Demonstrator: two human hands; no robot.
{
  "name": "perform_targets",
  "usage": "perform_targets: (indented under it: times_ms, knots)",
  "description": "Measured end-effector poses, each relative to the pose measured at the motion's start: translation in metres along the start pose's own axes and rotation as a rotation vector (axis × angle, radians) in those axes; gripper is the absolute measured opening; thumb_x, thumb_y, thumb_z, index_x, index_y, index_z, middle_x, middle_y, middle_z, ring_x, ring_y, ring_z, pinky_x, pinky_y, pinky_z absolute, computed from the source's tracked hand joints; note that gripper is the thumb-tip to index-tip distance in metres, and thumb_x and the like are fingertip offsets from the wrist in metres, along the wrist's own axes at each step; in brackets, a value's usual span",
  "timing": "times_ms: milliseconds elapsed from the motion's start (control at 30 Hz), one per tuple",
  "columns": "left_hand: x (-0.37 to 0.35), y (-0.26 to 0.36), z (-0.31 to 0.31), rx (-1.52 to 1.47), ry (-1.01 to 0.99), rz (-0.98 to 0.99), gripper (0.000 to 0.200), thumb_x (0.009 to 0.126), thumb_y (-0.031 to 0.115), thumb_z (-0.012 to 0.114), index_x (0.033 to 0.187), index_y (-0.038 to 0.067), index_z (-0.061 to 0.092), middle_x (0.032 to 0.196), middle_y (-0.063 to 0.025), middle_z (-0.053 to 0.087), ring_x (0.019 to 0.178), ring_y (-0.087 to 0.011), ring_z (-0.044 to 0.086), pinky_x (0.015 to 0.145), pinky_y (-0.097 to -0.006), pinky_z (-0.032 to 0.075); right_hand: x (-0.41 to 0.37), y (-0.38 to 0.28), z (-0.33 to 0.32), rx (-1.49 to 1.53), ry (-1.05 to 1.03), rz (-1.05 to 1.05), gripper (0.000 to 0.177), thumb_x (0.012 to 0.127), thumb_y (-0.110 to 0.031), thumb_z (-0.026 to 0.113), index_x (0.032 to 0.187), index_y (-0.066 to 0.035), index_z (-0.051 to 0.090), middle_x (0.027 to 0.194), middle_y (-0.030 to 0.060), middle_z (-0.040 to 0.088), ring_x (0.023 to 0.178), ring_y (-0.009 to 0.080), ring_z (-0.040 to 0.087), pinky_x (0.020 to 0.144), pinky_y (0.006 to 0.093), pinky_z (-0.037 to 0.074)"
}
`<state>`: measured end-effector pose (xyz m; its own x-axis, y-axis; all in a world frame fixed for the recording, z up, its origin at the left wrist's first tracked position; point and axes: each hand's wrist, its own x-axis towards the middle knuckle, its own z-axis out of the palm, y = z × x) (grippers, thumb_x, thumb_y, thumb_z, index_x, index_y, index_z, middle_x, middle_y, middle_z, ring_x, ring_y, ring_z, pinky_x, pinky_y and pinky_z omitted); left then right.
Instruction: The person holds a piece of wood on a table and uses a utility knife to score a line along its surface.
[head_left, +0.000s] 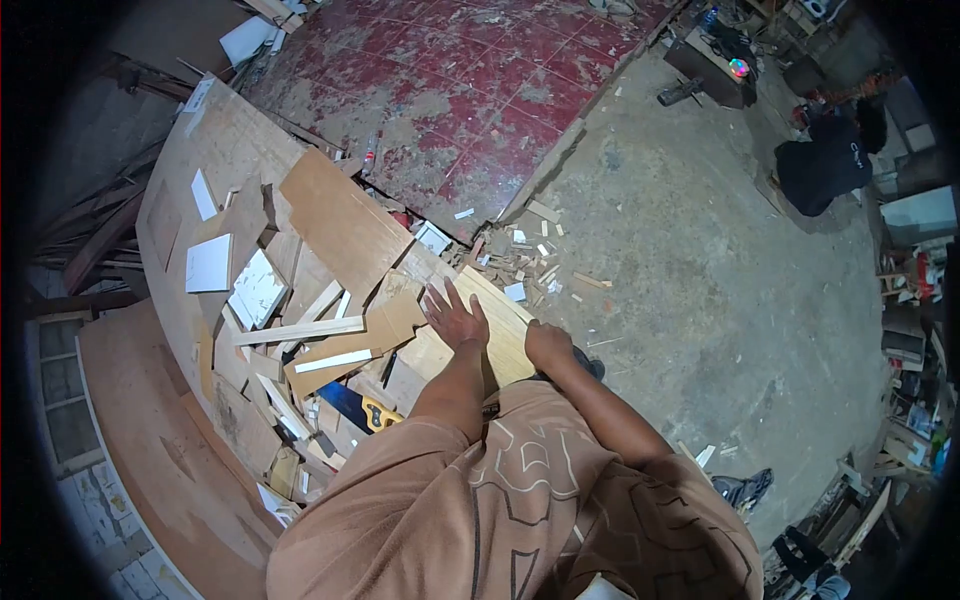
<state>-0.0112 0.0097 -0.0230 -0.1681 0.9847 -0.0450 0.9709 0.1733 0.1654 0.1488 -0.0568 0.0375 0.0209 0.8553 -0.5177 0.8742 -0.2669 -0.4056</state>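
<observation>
My left hand (457, 315) lies flat with its fingers spread on a pale wooden board (503, 318) directly in front of my body. At the board's right edge, my right hand (550, 347) is closed in a fist; whatever is inside its fingers is hidden. Left of my left forearm lies a handsaw (358, 407) with a yellow handle and dark blue blade, partly covered by my sleeve. Close to my left hand are a brown sheet offcut (395, 320) and a long pale strip (300, 331).
A large worktable (235, 130) carries a brown panel (345, 215), white pieces (208, 264) and many offcuts. Wood scraps (520, 270) litter the concrete floor (680, 260) beyond it. Red tiles (500, 70) lie farther off. A person in a dark shirt (825, 165) is at the right.
</observation>
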Motion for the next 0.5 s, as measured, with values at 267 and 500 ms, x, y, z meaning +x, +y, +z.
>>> perform_targets:
  times_ms: [267,500]
  knots:
    - [-0.005,0.004,-0.003,0.129,-0.101,0.008,0.07,0.095,0.046,0.039,0.152,0.014,0.014,0.156,-0.0242,0.006,0.143,-0.0411,0.01,0.115,-0.0533,0.006,-0.017,-0.008,-0.001,0.008,-0.043,0.115,0.022,0.084,-0.012,0.051,0.091,0.002,0.067,0.091,0.0233,0.069,0.083,0.0336,0.071,0.07,0.044,0.057]
    - [-0.023,0.016,-0.018,0.146,-0.191,0.09,0.08,0.093,0.048,0.04,0.152,0.005,0.008,0.157,-0.0237,0.001,0.145,-0.0397,0.0,0.115,-0.0569,-0.001,-0.002,-0.009,0.007,-0.078,-0.09,0.055,0.023,0.085,-0.014,0.051,0.092,-0.001,0.069,0.087,0.0221,0.07,0.08,0.033,0.071,0.066,0.0409,0.057]
